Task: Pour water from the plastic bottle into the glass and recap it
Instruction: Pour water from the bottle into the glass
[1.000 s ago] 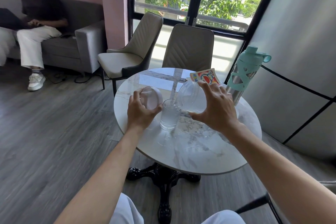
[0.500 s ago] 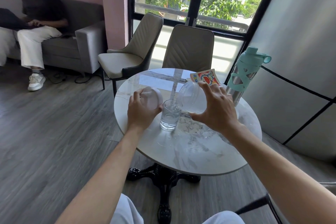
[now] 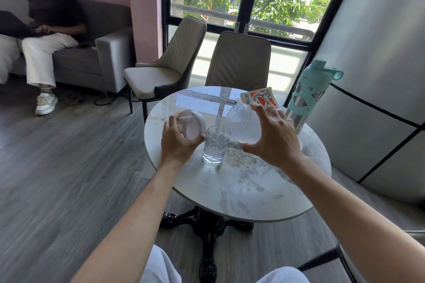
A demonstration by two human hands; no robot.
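Upper centre: tall dark-framed windows (image 3: 230, 2) admit bright daylight, with green trees beyond. Below them stand two beige chairs (image 3: 174, 62) on grey wood-plank flooring (image 3: 69, 167). Upper left: a pink wall (image 3: 142, 7) behind a grey sofa (image 3: 103, 57).

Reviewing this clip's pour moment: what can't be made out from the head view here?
- Plastic bottle: its far side is hidden behind the right hand; the water left inside is unreadable through the clear wall.
- Cap: partly covered by the left hand; its threads are not visible.
- Glass: the exact water level is hard to tell, clear on clear.
- Card: its near edge is hidden by the right hand's fingers; print too small.
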